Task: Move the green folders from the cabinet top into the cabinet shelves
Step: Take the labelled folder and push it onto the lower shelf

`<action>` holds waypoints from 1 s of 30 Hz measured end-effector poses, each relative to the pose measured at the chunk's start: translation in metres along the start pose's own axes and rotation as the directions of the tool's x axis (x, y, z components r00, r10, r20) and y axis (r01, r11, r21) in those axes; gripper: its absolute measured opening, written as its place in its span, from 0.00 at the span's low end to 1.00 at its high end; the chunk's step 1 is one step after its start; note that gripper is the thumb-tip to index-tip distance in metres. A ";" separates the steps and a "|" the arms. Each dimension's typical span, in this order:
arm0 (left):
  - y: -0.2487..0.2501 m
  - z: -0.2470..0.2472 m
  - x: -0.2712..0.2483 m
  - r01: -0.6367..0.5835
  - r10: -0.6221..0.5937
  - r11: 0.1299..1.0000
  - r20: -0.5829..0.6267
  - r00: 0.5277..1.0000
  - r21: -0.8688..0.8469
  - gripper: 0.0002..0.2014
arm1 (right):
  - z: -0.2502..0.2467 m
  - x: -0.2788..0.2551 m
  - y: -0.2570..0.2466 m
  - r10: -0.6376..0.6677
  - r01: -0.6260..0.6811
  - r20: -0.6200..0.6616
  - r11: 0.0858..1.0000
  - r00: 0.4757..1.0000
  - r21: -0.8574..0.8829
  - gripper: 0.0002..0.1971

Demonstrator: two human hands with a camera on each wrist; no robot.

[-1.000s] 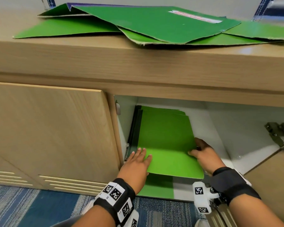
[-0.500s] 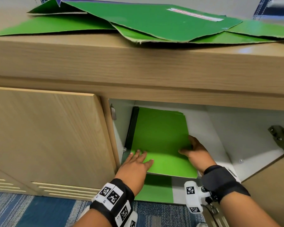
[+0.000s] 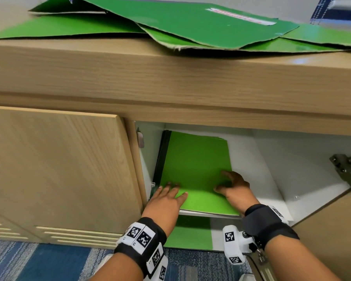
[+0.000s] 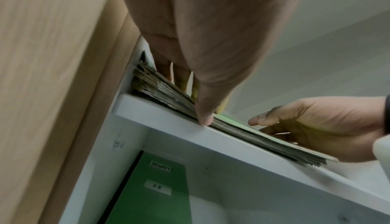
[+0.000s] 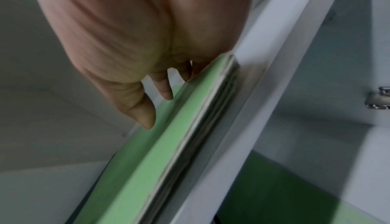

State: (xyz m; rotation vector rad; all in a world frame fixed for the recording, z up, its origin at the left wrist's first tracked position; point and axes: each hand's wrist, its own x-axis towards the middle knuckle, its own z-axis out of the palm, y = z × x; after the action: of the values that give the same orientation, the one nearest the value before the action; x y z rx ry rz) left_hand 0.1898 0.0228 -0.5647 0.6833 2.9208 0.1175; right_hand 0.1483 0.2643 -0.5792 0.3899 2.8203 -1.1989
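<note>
Head view looks down into the shelf (image 3: 251,217); both wrist views sit close beneath it.

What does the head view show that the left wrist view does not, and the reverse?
Head only: folders on the cabinet top, the closed door, the hinge. Left wrist only: labels reading SECURITY and H.R on the lower folder. Both: the left hand and right hand on the stack on the shelf.

Both my forearms reach forward, banded at the wrists. My left hand (image 3: 164,199) lies flat, fingers straight and together. My right hand (image 3: 234,188) rests beside it, fingers spread, thumb out.
</note>
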 end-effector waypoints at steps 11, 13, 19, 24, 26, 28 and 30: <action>-0.001 -0.032 -0.025 -0.050 -0.008 0.951 -0.187 0.982 -0.305 0.32 | -0.039 -0.038 -0.035 -0.113 0.140 -0.174 0.978 0.978 0.153 0.27; 0.004 -0.054 -0.041 -0.083 -0.019 0.937 -0.285 0.958 -0.341 0.30 | -0.057 -0.060 -0.051 -0.150 0.185 -0.160 0.954 0.976 0.236 0.20; 0.034 -0.139 -0.092 -0.297 0.058 0.910 -0.620 0.783 -0.291 0.21 | -0.107 -0.132 -0.114 -0.309 0.350 -0.166 0.858 0.936 0.375 0.09; 0.062 -0.214 -0.121 -0.430 0.194 0.899 -0.806 0.559 -0.082 0.13 | -0.146 -0.175 -0.166 -0.424 0.451 -0.164 0.785 0.891 0.424 0.08; 0.068 -0.241 -0.128 -0.418 0.205 0.908 -0.845 0.494 -0.025 0.12 | -0.159 -0.187 -0.181 -0.454 0.482 -0.170 0.773 0.875 0.412 0.08; 0.070 -0.265 -0.133 -0.401 0.196 0.916 -0.878 0.437 0.005 0.11 | -0.172 -0.196 -0.194 -0.476 0.503 -0.174 0.765 0.862 0.402 0.08; 0.068 -0.285 -0.132 -0.351 0.172 0.936 -0.887 0.429 0.012 0.13 | -0.181 -0.201 -0.207 -0.482 0.507 -0.169 0.759 0.859 0.409 0.07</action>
State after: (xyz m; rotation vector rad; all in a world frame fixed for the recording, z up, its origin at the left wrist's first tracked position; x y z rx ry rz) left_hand 0.2927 0.0117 -0.2607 1.3994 3.6054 1.0854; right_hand 0.3003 0.2131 -0.2788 -0.3645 2.7536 -1.9678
